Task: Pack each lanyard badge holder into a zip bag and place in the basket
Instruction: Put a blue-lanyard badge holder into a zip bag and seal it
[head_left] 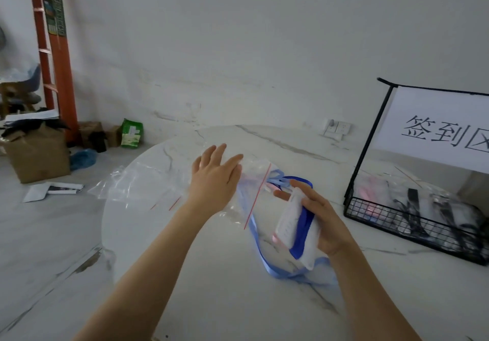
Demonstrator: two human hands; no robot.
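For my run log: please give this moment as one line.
left hand: open, over zip bag | right hand: holds badge holder, lanyard trailing on table | basket: packed bags inside | holder not yet bagged

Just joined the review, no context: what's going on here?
A person is packing badge holders at a white table. The right hand grips a badge holder wrapped in a dark blue lanyard. The left hand reaches, fingers straight, over a clear zip bag. The holder is not bagged yet. A light blue lanyard lies loose on the table. The wire basket already holds several bagged ones.
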